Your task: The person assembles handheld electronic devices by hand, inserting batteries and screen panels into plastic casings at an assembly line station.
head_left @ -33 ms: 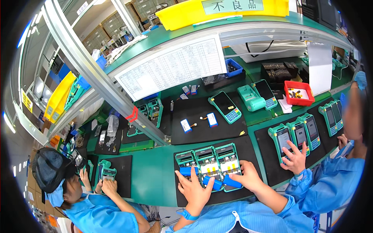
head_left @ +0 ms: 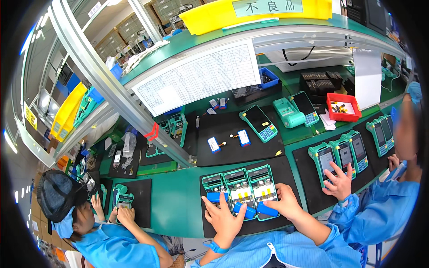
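Three card terminals with green cases lie side by side with their insides exposed: a left one (head_left: 212, 180), a middle one (head_left: 235, 176) and a right one (head_left: 260, 173). Blue battery packs (head_left: 267, 209) rest across their lower parts. My left hand (head_left: 225, 224) spreads its fingers over the left and middle terminals, with its thumb against the middle blue pack. Bent around the right terminal's outer edge are the fingers of my right hand (head_left: 289, 205), while its thumb lies on the right blue pack. My fingers partly cover the packs.
The terminals lie on a black mat (head_left: 286, 172). Beyond are two loose batteries (head_left: 243, 138), an assembled terminal (head_left: 260, 123) and a red bin (head_left: 344, 107). A co-worker's hand (head_left: 338, 182) touches terminals at right; another person (head_left: 107, 239) works at left. A metal post (head_left: 120, 96) slants across.
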### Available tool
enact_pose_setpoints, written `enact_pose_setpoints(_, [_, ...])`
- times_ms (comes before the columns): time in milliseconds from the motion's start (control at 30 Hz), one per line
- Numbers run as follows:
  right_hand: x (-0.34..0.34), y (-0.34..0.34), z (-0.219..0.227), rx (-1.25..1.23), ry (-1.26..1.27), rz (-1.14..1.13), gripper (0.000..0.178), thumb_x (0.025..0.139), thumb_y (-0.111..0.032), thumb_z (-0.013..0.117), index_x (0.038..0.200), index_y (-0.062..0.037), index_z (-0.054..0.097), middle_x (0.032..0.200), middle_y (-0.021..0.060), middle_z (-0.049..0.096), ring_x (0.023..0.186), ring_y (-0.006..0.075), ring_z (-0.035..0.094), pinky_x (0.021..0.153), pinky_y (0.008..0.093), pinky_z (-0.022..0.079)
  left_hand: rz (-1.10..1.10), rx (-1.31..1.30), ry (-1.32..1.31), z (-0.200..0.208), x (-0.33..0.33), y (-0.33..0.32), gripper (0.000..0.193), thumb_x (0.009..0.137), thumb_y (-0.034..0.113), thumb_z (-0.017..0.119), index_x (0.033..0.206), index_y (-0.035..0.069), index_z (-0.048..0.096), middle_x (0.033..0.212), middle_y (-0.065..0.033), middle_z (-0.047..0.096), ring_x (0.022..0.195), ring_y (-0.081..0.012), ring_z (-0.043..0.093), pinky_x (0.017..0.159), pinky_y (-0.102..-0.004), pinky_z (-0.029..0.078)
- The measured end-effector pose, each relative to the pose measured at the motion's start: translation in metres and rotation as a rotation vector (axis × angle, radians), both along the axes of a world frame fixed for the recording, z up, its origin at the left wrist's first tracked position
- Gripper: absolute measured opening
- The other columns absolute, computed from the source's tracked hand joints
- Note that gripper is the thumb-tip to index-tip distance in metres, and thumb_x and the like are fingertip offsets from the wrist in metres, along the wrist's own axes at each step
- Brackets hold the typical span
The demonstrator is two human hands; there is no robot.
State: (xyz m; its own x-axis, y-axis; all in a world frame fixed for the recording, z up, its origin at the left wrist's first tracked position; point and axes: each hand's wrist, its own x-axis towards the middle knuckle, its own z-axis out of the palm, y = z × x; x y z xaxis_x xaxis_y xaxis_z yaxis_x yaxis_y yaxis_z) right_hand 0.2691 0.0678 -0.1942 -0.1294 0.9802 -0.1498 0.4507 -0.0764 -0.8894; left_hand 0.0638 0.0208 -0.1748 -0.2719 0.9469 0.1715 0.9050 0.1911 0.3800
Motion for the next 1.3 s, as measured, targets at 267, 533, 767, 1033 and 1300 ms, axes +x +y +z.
enact_pose_setpoints(267, [-0.012, -0.012, 0.023, 0.018, 0.620, 0.140, 0.100, 0.073, 0.006, 0.072, 0.150, -0.0101, 0.010, 0.135, 0.0200, 0.046, 0.119, 0.0241, 0.053, 0.097, 0.0385, 0.045, -0.014, -0.025, -0.013, 0.002, -0.001, -0.002, 0.084, 0.081, 0.056, 0.064, 0.141, 0.002, 0.039, 0.147, -0.0432, 0.008, 0.137, -0.0543, 0.016, 0.107, -0.0605, 0.015])
enact_pose_setpoints(533, [0.028, 0.006, 0.056, 0.314, 0.265, -0.088, 0.074, 0.073, 0.016, 0.054, 0.142, -0.0041, 0.037, 0.122, 0.0212, 0.060, 0.113, 0.0263, 0.061, 0.094, 0.0336, 0.047, -0.415, 0.324, -0.092, 0.002, 0.011, -0.011, 0.075, 0.077, 0.026, 0.074, 0.136, -0.003, 0.039, 0.146, -0.0363, 0.020, 0.136, -0.0499, 0.024, 0.107, -0.0578, 0.023])
enact_pose_setpoints(767, [0.017, 0.007, 0.059, 0.518, -0.461, -0.136, 0.069, 0.073, 0.009, 0.056, 0.139, 0.0017, 0.038, 0.122, 0.0299, 0.057, 0.109, 0.0437, 0.059, 0.088, 0.0438, 0.051, -0.953, 0.009, -0.628, -0.011, 0.067, 0.004, 0.076, 0.084, 0.017, 0.070, 0.142, -0.008, 0.028, 0.147, -0.0315, 0.027, 0.137, -0.0425, 0.031, 0.112, -0.0436, 0.030])
enact_pose_setpoints(1033, [0.036, -0.005, 0.046, 0.424, -0.288, -0.071, 0.060, 0.081, -0.031, 0.070, 0.130, -0.0007, 0.052, 0.127, 0.0299, 0.052, 0.123, 0.0440, 0.048, 0.102, 0.0465, 0.039, -0.733, -0.112, -1.103, -0.029, 0.073, 0.005, 0.078, 0.086, -0.002, 0.061, 0.149, -0.003, 0.014, 0.149, -0.0198, 0.025, 0.142, -0.0294, 0.027, 0.115, -0.0414, 0.026])
enact_pose_setpoints(1300, [0.035, -0.031, 0.036, 0.359, -0.126, -0.193, 0.049, 0.086, -0.016, 0.064, 0.129, 0.0028, 0.051, 0.105, 0.0175, 0.064, 0.094, 0.0304, 0.061, 0.085, 0.0403, 0.047, -0.705, -0.039, -1.356, -0.027, 0.077, 0.002, 0.087, 0.085, -0.008, 0.056, 0.151, 0.002, 0.001, 0.154, -0.0207, 0.014, 0.144, -0.0300, 0.019, 0.116, -0.0409, 0.018])
